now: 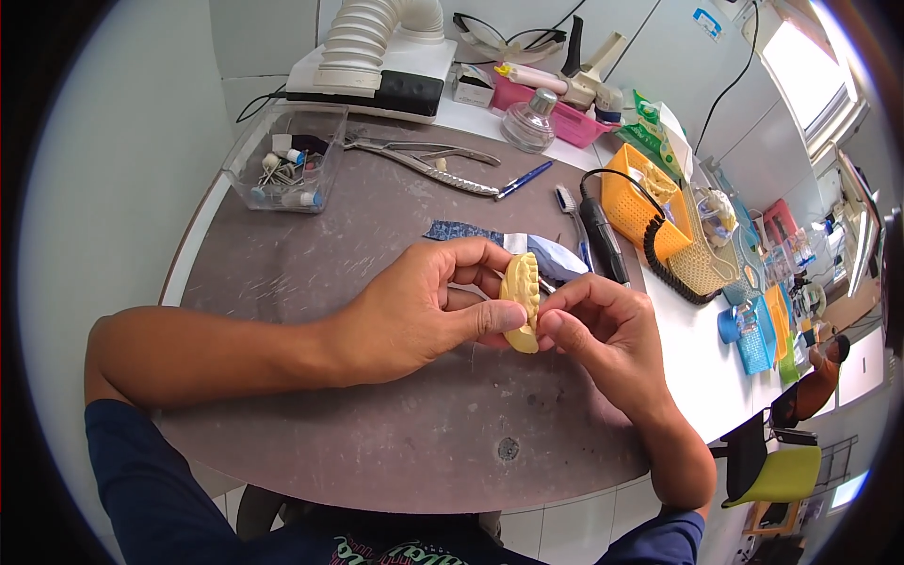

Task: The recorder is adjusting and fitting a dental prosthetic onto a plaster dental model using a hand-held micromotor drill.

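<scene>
Above the middle of the brown work mat [377, 443], I hold a pale yellow dental cast [521, 282] on end, its row of teeth toward the right. My left hand [428, 297] is closed around its left side, thumb across the lower part. At the tooth side, my right hand [612, 330] is pinched, its fingertips at the cast's lower right edge. Whether a small piece sits between those fingertips is hidden. Just behind the hands lie a strip of blue denim-like cloth [461, 230] and a pale blue-white cloth [557, 254], partly covered by my fingers.
A black handpiece [604, 235] with a coiled cord and a toothbrush [567, 201] lie right. Farther back are metal pliers [424, 168], a blue pen [524, 180], a glass bottle [529, 124] and a clear box of small tools [325, 151]. Baskets [617, 198] line the right; a person [815, 381] sits beyond.
</scene>
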